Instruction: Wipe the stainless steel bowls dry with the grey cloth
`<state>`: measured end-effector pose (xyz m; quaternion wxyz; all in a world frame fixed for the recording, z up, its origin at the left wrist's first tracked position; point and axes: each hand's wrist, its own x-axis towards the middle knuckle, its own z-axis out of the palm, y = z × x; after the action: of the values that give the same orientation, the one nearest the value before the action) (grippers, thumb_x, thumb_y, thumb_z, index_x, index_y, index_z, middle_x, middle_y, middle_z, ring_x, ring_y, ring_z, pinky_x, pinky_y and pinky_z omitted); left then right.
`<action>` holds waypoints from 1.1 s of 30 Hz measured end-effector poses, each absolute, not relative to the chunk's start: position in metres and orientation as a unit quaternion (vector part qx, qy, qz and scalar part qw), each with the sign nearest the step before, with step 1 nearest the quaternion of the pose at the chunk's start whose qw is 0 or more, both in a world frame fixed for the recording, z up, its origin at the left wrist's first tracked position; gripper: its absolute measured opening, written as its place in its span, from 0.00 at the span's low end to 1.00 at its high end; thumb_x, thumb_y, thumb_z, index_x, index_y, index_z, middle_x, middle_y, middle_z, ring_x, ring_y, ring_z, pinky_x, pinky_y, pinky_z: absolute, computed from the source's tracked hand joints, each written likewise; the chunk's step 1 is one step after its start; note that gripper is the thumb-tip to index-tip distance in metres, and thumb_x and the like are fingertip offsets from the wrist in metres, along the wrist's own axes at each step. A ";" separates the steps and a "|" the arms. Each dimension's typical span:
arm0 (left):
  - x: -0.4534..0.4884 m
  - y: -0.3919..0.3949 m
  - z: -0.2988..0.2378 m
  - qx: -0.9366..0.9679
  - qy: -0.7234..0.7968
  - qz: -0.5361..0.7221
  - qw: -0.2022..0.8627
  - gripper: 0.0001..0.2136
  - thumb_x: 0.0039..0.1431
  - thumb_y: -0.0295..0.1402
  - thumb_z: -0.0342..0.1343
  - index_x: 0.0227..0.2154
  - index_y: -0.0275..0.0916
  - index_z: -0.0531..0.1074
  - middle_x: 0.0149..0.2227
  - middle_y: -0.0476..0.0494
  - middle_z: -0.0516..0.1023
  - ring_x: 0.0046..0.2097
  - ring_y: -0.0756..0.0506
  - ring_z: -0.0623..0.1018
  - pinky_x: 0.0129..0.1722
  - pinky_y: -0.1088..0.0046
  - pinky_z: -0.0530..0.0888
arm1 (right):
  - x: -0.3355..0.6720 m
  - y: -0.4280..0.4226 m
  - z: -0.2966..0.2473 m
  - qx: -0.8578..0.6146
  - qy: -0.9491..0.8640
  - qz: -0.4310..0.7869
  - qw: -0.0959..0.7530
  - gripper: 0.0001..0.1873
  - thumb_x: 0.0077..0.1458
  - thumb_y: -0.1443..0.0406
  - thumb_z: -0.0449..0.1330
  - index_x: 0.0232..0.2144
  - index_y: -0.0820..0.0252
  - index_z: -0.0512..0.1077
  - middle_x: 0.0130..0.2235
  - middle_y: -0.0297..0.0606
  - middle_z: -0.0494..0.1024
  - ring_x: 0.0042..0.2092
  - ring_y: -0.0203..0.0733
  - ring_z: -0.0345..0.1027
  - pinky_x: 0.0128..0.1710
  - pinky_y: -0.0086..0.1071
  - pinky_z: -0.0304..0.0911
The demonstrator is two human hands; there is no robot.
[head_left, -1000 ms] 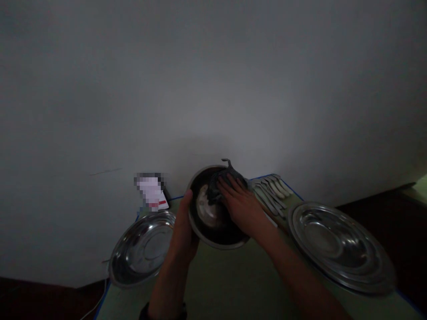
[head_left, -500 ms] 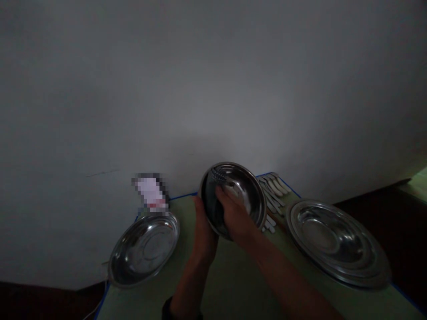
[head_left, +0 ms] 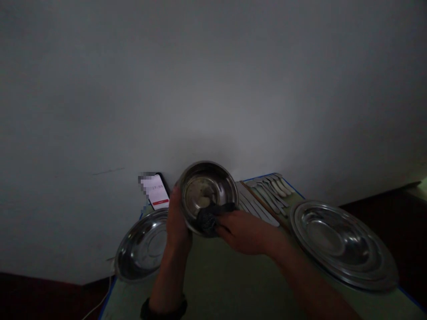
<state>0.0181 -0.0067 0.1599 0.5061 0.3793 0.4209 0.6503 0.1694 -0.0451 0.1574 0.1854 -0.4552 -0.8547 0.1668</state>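
Observation:
A steel bowl (head_left: 223, 183) is held up over the table, tilted so that its inside faces me. My left hand (head_left: 177, 222) grips its left side, thumb at the rim and the other fingers hidden behind it. In my right hand (head_left: 238, 229) is a dark patterned cloth (head_left: 210, 218), bunched and pressed against the bowl's lower inside wall near the rim. The bowl's shiny floor shows some reflections or marks; I cannot tell which.
A larger steel basin (head_left: 133, 249) stands at the left, below a phone (head_left: 156, 191) leaning near the wall. Knives (head_left: 255, 206) and spoons (head_left: 276, 186) lie behind the bowl to the right. Stacked steel plates (head_left: 333, 240) rest at the right of the green table (head_left: 227, 280).
Both hands and the bowl have shifted left, uncovering the knives. The cloth has gone from the bowl's left inside to its lower part, and my right hand has turned flatter.

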 end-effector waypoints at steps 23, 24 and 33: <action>-0.020 0.003 0.162 0.269 0.376 0.559 0.688 0.13 0.56 0.41 0.55 0.31 0.37 0.79 0.29 0.42 0.83 0.41 0.39 0.81 0.42 0.65 0.78 | 0.155 0.016 0.173 -0.213 -0.961 -0.146 0.101 0.23 0.65 0.69 0.47 0.61 0.65 0.61 0.64 0.40 0.63 0.67 0.44 0.48 0.64 0.41 0.52; -0.022 0.002 0.161 0.272 0.371 0.556 0.692 0.13 0.56 0.41 0.55 0.31 0.37 0.78 0.29 0.42 0.82 0.41 0.39 0.81 0.42 0.64 0.78 | 0.158 0.019 0.179 -0.199 -0.964 -0.151 0.088 0.23 0.64 0.70 0.48 0.60 0.64 0.61 0.64 0.39 0.63 0.67 0.44 0.48 0.64 0.41 0.53; -0.015 -0.001 0.168 0.302 0.387 0.628 0.604 0.12 0.51 0.44 0.57 0.25 0.40 0.76 0.27 0.45 0.81 0.43 0.39 0.80 0.47 0.64 0.75 | 0.195 0.007 0.181 -0.316 -0.935 -0.145 0.065 0.21 0.61 0.72 0.51 0.54 0.77 0.68 0.58 0.57 0.69 0.62 0.53 0.59 0.62 0.47 0.55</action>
<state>-0.0151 -0.0012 0.1677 0.6036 0.3023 0.3869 0.6282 0.1955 0.0072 0.1811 0.0654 -0.3159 -0.9353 -0.1454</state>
